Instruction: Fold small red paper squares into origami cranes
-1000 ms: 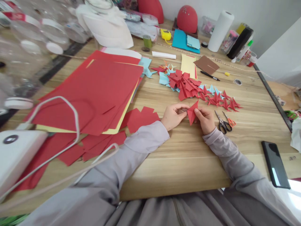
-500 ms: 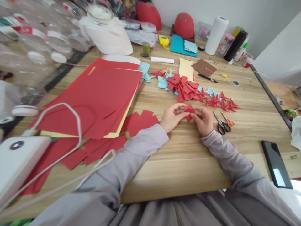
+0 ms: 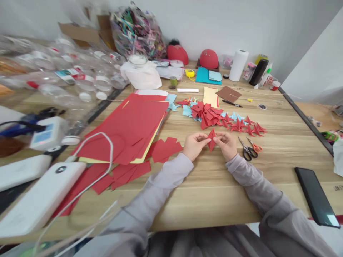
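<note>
Red folded paper, a small pointed piece (image 3: 211,138), sits pinched between the two hands just above the wooden tabletop (image 3: 203,192). Its exact folds are hard to read, since the fingertips cover both side edges and only a narrow upright sliver with a pointed top and bottom shows between them. The left hand (image 3: 193,145) grips the piece from the left with thumb and forefinger closed on it; the right hand (image 3: 227,144) does the same from the right, fingers curled in. Both palms face partly away, so the lower fingers are hidden. Grey sleeves cover the wrists and forearms and run out of the bottom of the frame.

Beyond the hands, near but apart, lies a heap of small red and pale blue folded paper shapes (image 3: 214,116), too small and crowded to count. Just beside the right hand lie two pairs of scissors, one with black handles (image 3: 245,151) and one with orange handles (image 3: 254,145). To the left of the left hand rest loose red paper squares (image 3: 164,149), and further left a stack of large red paper sheets (image 3: 131,128). A black phone (image 3: 316,198) lies near the right edge. Clear plastic bottles (image 3: 80,78) at the far left are blurred.
</note>
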### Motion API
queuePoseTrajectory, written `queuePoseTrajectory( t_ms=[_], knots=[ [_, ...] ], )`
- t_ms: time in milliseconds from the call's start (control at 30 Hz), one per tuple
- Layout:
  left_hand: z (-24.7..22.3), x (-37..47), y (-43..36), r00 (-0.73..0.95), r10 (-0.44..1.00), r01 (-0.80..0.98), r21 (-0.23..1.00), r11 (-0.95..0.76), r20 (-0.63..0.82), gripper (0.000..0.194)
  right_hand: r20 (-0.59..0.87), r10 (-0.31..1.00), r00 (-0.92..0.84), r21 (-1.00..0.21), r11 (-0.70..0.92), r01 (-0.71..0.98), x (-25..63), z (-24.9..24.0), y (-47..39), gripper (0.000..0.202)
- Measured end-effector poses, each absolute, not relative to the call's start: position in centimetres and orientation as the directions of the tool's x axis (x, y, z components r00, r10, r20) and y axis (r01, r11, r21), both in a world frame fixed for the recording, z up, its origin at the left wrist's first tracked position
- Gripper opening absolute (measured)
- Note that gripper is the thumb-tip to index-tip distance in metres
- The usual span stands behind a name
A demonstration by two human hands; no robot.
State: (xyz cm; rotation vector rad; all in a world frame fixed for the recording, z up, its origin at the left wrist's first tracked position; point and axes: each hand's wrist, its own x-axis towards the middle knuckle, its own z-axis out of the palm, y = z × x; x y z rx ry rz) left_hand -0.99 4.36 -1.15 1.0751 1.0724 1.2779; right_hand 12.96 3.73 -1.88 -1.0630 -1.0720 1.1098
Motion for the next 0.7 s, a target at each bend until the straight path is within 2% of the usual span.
queuePoseTrajectory(
  t_ms=[100, 267, 500, 700],
  knots=[
    [-1.1, -0.5, 4.2, -0.002, 1.000, -0.274, 0.961, 0.029, -0.031, 0.035, 0.079, 0.994, 0.076, -0.987, 0.088, -0.135, 13.0, -2.3, 3.8, 0.034],
    [-1.2, -0.4, 4.2, 0.023, 0.996, -0.317, 0.944, 0.092, -0.089, 0.040, 0.135, 0.984, 0.118, -0.989, 0.141, -0.045, 13.2, -2.6, 3.8, 0.029],
    [-1.6, -0.7, 4.3, 0.068, 0.987, -0.391, 0.906, 0.162, -0.147, 0.033, 0.099, 0.992, 0.074, -0.994, 0.101, -0.030, 12.9, -2.1, 3.8, 0.036],
    [-1.7, -0.4, 4.5, 0.060, 0.988, -0.374, 0.915, 0.153, -0.141, 0.029, 0.050, 0.996, 0.067, -0.995, 0.044, 0.092, 12.8, -1.5, 3.9, 0.043]
  ],
)
